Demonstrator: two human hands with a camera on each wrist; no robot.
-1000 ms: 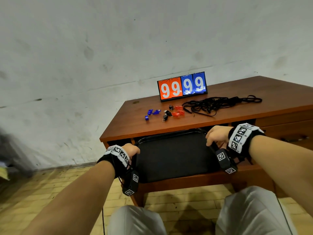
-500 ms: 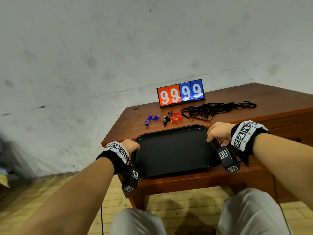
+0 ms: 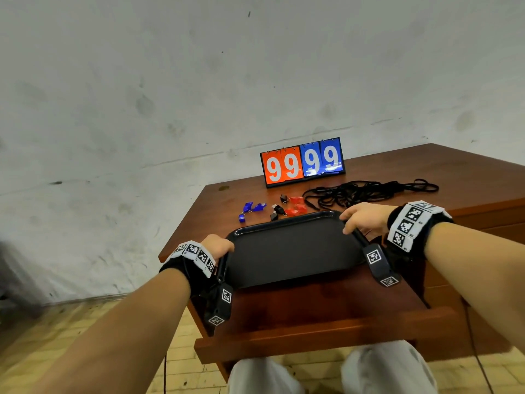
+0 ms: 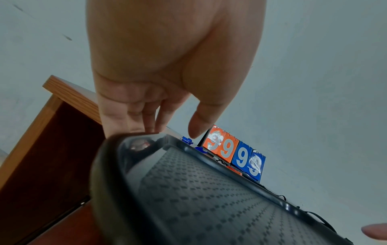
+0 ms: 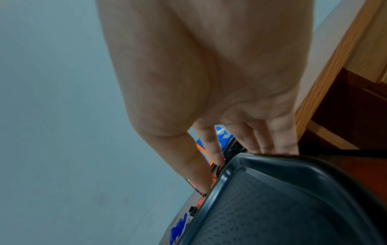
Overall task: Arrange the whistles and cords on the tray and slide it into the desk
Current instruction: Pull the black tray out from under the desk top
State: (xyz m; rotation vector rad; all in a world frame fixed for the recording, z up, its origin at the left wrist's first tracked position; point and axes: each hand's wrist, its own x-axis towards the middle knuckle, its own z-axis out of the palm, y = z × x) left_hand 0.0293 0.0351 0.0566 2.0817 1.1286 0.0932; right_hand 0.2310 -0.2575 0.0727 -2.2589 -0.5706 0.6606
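Tray (image 3: 289,251) now raised above desktop (image 3: 468,177), whistles (image 3: 272,209), cords (image 3: 366,191) behind

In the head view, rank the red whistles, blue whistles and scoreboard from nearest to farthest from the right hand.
From the right hand:
1. Red whistles, just beyond the tray's far edge, to the hand's left.
2. Blue whistles, farther left on the desk.
3. Scoreboard, standing at the back by the wall.
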